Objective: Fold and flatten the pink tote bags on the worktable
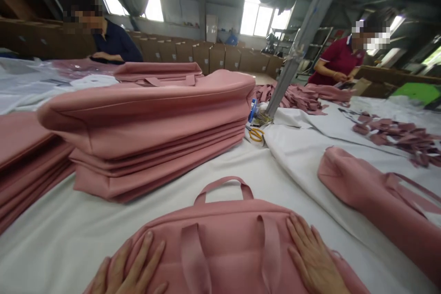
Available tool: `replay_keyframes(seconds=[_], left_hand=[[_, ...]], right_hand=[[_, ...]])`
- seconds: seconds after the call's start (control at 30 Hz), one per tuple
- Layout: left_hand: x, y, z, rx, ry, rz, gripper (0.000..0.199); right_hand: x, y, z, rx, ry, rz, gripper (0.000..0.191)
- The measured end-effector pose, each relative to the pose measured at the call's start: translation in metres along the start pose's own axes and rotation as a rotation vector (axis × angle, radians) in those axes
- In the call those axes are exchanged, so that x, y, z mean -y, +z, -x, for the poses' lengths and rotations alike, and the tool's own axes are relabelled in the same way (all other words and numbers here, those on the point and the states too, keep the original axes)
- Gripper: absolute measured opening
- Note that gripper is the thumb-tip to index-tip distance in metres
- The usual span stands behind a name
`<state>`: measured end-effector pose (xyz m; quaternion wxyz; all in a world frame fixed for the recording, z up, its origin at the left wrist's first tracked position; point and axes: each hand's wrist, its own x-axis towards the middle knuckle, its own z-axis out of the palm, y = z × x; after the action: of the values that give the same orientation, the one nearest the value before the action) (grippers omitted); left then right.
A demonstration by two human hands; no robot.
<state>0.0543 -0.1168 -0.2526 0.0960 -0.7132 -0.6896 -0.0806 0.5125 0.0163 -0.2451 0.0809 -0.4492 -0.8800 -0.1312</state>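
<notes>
A pink bag lies flat on the white cloth-covered table at the bottom centre, its strap handles showing. My left hand rests on the bag's left part with fingers spread. On the right part, my right hand lies palm down, fingers stretched along the bag's edge. Neither hand grips anything. Just beyond stands a tall stack of pink bags. Another pink bag lies at the right.
Yellow-handled scissors lie by a metal post. More pink bags are stacked at left. Pink strips lie at right. Two people work behind the table, one in navy, one in dark red.
</notes>
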Motion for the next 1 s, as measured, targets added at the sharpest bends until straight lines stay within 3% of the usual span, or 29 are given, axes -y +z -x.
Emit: replay_keyframes(seconds=[0.1, 0.23, 0.37, 0.47, 0.63, 0.73, 0.9, 1.0], left_hand=[[-0.004, 0.007, 0.001, 0.035, -0.020, -0.006, 0.057], [0.003, -0.006, -0.001, -0.039, 0.027, 0.019, 0.067], [0.016, -0.019, -0.028, -0.064, 0.148, 0.072, 0.072], [0.012, -0.029, -0.066, 0.037, 0.216, 0.087, 0.067], [-0.018, -0.044, -0.119, 0.334, 0.229, 0.200, 0.054], [-0.026, -0.042, -0.132, 0.389, 0.246, 0.225, 0.054], [-0.019, -0.029, -0.139, 0.414, 0.315, 0.280, 0.056], [-0.016, -0.035, -0.140, 0.403, 0.347, 0.333, 0.052]], right_hand=[[-0.002, 0.006, 0.001, -0.016, -0.022, 0.034, 0.061], [-0.006, -0.005, 0.005, -0.063, -0.008, -0.061, 0.060], [-0.009, -0.016, -0.014, -0.095, -0.007, -0.123, 0.060], [-0.011, -0.020, -0.043, -0.083, -0.028, -0.198, 0.060], [0.001, -0.023, -0.088, 0.034, -0.131, -0.278, 0.046], [0.011, -0.022, -0.102, 0.106, -0.082, -0.304, 0.047], [0.019, -0.012, -0.112, 0.100, -0.118, -0.305, 0.047], [0.020, -0.010, -0.115, 0.072, -0.120, -0.280, 0.043]])
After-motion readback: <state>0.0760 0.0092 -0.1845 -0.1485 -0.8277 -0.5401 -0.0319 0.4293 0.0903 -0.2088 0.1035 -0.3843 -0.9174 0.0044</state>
